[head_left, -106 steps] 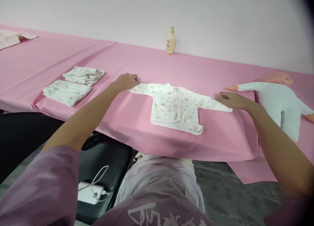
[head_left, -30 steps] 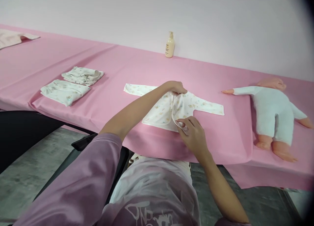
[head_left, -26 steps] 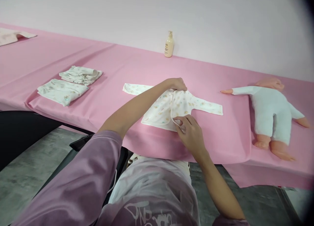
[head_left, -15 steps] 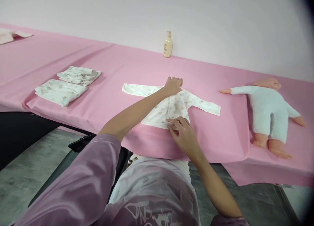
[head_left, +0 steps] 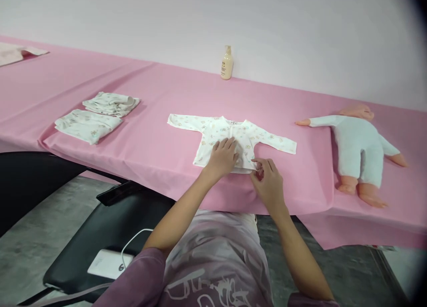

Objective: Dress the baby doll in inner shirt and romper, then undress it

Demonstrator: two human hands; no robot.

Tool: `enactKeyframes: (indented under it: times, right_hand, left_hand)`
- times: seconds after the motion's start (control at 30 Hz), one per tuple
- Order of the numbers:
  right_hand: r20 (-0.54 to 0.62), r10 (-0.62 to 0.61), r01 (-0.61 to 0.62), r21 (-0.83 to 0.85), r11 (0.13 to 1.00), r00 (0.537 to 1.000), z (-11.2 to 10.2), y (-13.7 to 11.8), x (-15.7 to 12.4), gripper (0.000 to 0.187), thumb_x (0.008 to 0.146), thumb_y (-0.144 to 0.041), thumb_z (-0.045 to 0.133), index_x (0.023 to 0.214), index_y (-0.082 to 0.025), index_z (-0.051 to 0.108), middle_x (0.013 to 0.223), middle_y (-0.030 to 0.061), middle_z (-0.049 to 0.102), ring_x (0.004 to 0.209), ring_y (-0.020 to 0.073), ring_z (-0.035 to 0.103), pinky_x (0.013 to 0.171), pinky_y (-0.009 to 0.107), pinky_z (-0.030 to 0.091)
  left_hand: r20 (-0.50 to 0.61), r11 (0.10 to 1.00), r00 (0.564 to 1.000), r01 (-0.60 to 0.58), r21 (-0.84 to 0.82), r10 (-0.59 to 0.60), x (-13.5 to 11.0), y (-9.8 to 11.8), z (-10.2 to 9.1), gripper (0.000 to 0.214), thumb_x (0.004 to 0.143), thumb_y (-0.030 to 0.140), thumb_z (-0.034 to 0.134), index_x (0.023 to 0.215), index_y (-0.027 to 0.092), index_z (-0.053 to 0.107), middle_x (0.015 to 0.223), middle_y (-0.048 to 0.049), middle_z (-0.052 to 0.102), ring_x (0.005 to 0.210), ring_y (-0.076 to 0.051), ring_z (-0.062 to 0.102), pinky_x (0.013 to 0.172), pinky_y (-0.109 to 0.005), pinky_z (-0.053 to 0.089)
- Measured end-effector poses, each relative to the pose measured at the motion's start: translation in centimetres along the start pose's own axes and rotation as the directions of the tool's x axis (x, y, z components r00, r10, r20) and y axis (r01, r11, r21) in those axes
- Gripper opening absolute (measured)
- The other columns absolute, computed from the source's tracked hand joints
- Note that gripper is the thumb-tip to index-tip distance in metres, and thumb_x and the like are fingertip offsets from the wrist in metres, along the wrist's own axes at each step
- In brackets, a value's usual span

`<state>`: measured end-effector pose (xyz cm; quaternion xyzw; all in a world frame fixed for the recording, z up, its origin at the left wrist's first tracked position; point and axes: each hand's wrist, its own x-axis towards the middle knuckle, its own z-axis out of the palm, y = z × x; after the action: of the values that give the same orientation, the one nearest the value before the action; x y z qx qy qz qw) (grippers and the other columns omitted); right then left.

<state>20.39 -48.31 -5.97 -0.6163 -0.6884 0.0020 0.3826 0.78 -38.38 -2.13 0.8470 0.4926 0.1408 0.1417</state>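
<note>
A small white baby shirt [head_left: 216,131] with a fine print lies spread on the pink cloth, its sleeves stretched to both sides and its neckline toward the wall. My left hand [head_left: 223,157] rests flat on the lower middle of the shirt, fingers extended. At the shirt's lower right corner, my right hand [head_left: 267,178] pinches the hem between thumb and fingers. Part of the bottom edge is hidden beneath my hands.
Two folded printed garments [head_left: 90,125] lie at left. A pump bottle [head_left: 226,65] stands by the wall. A doll [head_left: 355,142] in white lies at right. Below the pink-covered table [head_left: 150,160] is a black chair [head_left: 76,249] with a white power bank [head_left: 108,262] and cable.
My left hand has come down from the neckline to the shirt's lower middle. My right hand has shifted right along the hem to the corner. The neckline is now uncovered.
</note>
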Motion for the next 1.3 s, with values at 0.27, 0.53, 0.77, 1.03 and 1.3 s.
enactKeyframes:
  times: [0.27,0.53,0.77,1.03,1.3]
  right_hand:
    - [-0.041,-0.014,0.007,-0.165,0.986,0.999,-0.9,0.6,-0.3,0.024,0.095,-0.018,0.068,0.117,-0.026,0.063,0.107,0.0092,0.074,0.099,0.0343,0.067,0.091,0.049,0.054]
    - [0.200,-0.202,0.224,-0.093,0.970,0.959,-2.6,0.6,-0.2,0.018,0.098,-0.016,0.067,0.113,-0.025,0.069,0.095,0.0052,0.069,0.097,0.0300,0.068,0.093,0.046,0.051]
    - [0.257,-0.174,0.181,-0.005,0.983,0.951,-2.4,2.1,4.1,0.042,0.124,-0.043,0.049,0.154,-0.024,0.071,0.156,0.0172,0.071,0.152,0.0355,0.065,0.131,0.056,0.051]
    - [0.493,-0.088,0.166,-0.116,0.979,0.865,-2.1,6.7,6.0,0.070,0.123,-0.064,0.045,0.186,-0.036,0.047,0.196,0.0026,0.035,0.182,0.0366,0.033,0.149,0.065,0.029]
    - [0.435,-0.083,0.191,-0.210,0.959,0.896,-1.8,5.5,4.7,0.067,0.123,-0.058,0.043,0.184,-0.033,0.052,0.192,0.0061,0.043,0.178,0.0367,0.041,0.149,0.066,0.028]
  left_hand:
    - [-0.011,0.997,0.997,-0.074,-0.034,0.074,-1.0,-2.3,0.8,0.063,0.121,0.025,0.035,0.182,0.020,0.047,0.195,-0.0115,0.039,0.184,-0.032,0.032,0.152,-0.058,0.027]
    - [-0.098,0.993,0.990,-0.111,-0.042,0.106,-1.3,-2.4,1.4,0.067,0.111,0.011,0.042,0.177,0.014,0.055,0.191,-0.0114,0.047,0.181,-0.029,0.040,0.154,-0.054,0.026]
    - [-0.203,0.997,0.977,-0.073,-0.013,0.069,-2.7,-2.1,1.5,0.057,0.122,0.035,0.045,0.173,0.012,0.058,0.185,-0.0178,0.054,0.177,-0.034,0.045,0.151,-0.060,0.032]
    - [-0.161,0.998,0.986,-0.044,0.048,0.051,-4.9,-2.7,0.7,0.063,0.122,0.050,0.053,0.176,0.018,0.057,0.188,-0.0119,0.052,0.178,-0.035,0.044,0.150,-0.058,0.033]
    - [-0.183,0.996,0.980,-0.071,0.057,0.080,-5.0,-2.6,0.9,0.065,0.123,0.050,0.050,0.183,0.026,0.050,0.187,-0.0103,0.052,0.177,-0.035,0.046,0.148,-0.061,0.036]
